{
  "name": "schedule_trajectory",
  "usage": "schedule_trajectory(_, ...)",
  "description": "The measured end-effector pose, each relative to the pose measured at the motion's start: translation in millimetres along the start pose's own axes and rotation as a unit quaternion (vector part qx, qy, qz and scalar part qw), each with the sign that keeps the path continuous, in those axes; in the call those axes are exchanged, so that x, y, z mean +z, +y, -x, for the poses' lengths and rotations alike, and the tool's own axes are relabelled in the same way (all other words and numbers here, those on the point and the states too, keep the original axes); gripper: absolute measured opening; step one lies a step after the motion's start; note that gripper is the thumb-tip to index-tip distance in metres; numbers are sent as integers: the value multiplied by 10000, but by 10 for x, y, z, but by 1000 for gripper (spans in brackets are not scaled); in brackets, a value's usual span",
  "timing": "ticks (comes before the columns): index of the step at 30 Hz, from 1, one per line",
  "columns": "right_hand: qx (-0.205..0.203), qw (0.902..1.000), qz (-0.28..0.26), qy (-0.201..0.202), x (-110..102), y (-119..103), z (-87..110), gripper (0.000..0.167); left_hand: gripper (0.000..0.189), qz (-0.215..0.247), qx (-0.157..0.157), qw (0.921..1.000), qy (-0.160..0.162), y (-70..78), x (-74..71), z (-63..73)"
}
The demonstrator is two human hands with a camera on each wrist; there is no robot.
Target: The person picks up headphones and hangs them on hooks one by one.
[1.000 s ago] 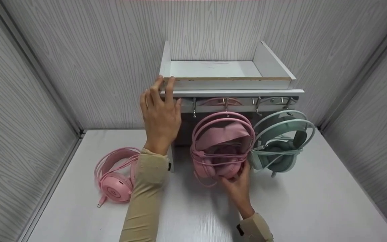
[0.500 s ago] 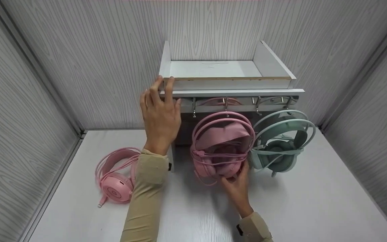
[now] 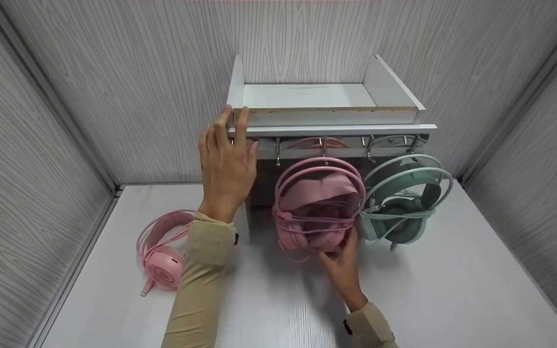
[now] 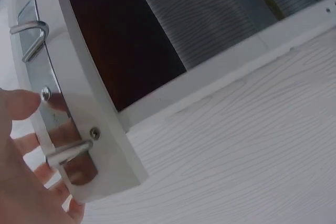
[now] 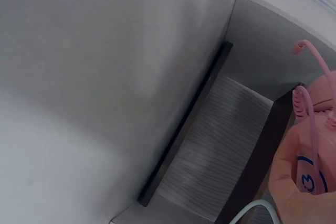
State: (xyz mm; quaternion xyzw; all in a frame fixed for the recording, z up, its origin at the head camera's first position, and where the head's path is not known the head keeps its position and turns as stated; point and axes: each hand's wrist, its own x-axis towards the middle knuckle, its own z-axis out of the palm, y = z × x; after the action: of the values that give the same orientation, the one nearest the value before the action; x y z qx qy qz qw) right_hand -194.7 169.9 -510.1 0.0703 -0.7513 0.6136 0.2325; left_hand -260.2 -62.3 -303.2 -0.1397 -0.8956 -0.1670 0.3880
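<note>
My left hand [image 3: 225, 169] holds the left front corner of a white shelf rack [image 3: 331, 117], fingertips on its upper edge. In the left wrist view the thumb lies against the metal hook strip [image 4: 58, 119]. My right hand [image 3: 342, 270] grips the lower earcup of pink headphones [image 3: 324, 191], thumb in front and fingers partly hidden behind. Their cable is wound round them, and the headband's top overlaps a metal hook [image 3: 325, 147]. To the right, green headphones [image 3: 404, 203] hang under the rack with their cable wrapped too.
A second pair of pink headphones [image 3: 165, 266] lies on the white table [image 3: 269, 309] at left, partly behind the left sleeve [image 3: 201, 285]. An unused hook [image 3: 278, 152] sits beside the left hand. Wood-grain panels [image 3: 138, 72] enclose the back and sides.
The left hand and sleeve have shifted slightly left, and the whole view has moved a little. The right hand keeps its grip on the pink headphones.
</note>
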Motion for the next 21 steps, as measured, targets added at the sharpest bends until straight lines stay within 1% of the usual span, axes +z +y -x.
schedule_trajectory(2, -131, 9998, 85, -98, -15, 2, -11, 97, 60, 98, 98, 9999, -92, -41, -32, 26)
schedule_trajectory(4, -257, 9993, 158, -213, -33, -2, -14, 92, 60, 198, 179, 9996, -64, -83, -64, 61)
schedule_trajectory(7, -320, 9985, 231, -368, -76, -24, -19, 86, 58, 333, 270, 9989, 182, -131, -108, 112)
schedule_trajectory(9, -347, 9983, 269, -375, -118, -55, -27, 81, 54, 435, 367, 9976, 396, -144, -128, 153)
schedule_trajectory(11, -440, 9977, 419, -309, -165, -89, -33, 77, 50, 471, 487, 9962, 544, -144, -133, 212)
schedule_trajectory(13, -597, 9952, 755, -169, -210, -134, -39, 73, 47, 478, 603, 9950, 634, -139, -121, 299)
schedule_trajectory(16, -699, 9866, 1476, 59, -274, -241, -33, 64, 44, 472, 706, 9931, 805, -136, -80, 467)
schedule_trajectory(19, -556, 9760, 2101, 158, -348, -395, -46, 52, 43, 512, 774, 9898, 1082, -153, -46, 645)
schedule_trajectory(21, -455, 9719, 2306, 144, -408, -511, -79, 43, 41, 541, 813, 9871, 1272, -177, -28, 755)
